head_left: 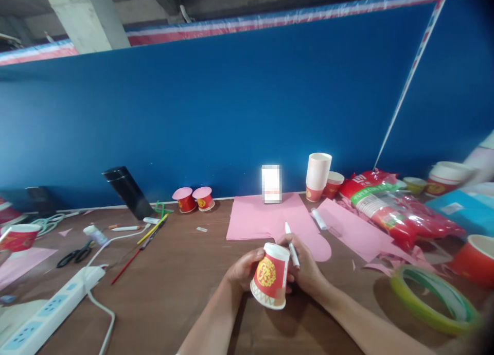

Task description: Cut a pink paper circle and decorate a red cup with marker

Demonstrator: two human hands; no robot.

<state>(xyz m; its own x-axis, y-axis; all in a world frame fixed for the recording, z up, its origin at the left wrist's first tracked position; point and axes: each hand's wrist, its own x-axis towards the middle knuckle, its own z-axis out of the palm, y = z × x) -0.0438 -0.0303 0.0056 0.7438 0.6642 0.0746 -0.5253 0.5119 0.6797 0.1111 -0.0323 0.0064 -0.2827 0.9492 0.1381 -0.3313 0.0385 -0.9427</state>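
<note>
A red and white paper cup (pixel 269 280) with a yellow emblem is held upside down, slightly tilted, above the table. My left hand (pixel 242 270) grips it from the left side, fingers closed around it. A zigzag line shows on the white band near its wide rim. My right hand (pixel 304 262) is closed on a white marker (pixel 293 252), its upper end pointing up and away; some right fingertips are beside or behind the cup, partly hidden. Just beyond the hands lie stacked pink paper sheets (pixel 247 221) and a pink rounded cutout (pixel 320 247).
A phone-like bright screen (pixel 271 184) stands against the blue partition (pixel 231 103). Left are two pink-topped cups (pixel 185 200), a black flask (pixel 128 193), scissors (pixel 75 255) and a power strip (pixel 52 308). Right are stacked cups (pixel 318 172), a red package (pixel 380 200) and tape (pixel 401 288).
</note>
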